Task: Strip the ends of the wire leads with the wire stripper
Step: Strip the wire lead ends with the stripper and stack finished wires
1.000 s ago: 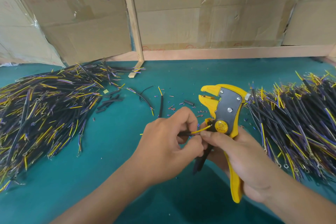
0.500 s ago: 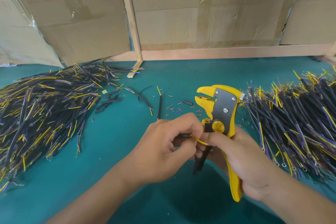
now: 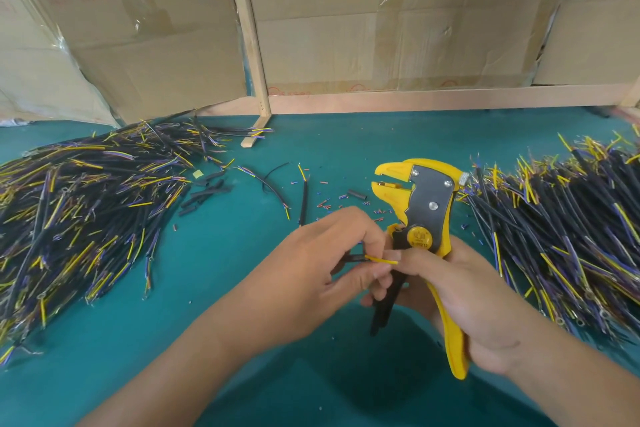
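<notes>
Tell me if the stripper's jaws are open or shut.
Open: a gap shows between the yellow jaws of the wire stripper, with no wire in them.

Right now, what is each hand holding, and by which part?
The right hand grips the wire stripper by its handles. The left hand pinches a wire lead near its black sheath end.

Teal table [image 3: 242, 288], two wire piles [image 3: 79, 211], insulation scraps [image 3: 325, 204]
</notes>
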